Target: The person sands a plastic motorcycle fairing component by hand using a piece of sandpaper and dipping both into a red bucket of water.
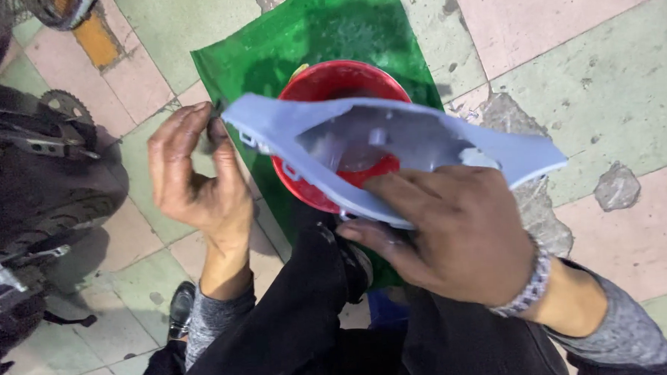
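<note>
Black trousers (302,324) fill the bottom of the view, knees drawn up, with a black shoe (180,310) at 7 o'clock on the tiled floor (614,85). Right hand (456,242), a beaded bracelet (529,288) on its wrist, has its grip clamped on the lower edge of a pale blue plastic panel (391,136), thumb under, fingers on top. Panel sits at frame centre, held above a red bowl (329,83), inner side up, long and curved, tapering to 3 o'clock. Left hand (194,178), at 9 o'clock of the panel, pinches its grip together at the panel's left tip; whatever is between the fingertips is too small to tell. Bowl rests on a green plastic sheet (311,27) spread toward 12 o'clock. Dark motorcycle parts, including a sprocket (64,105), lie at 9 o'clock.
</note>
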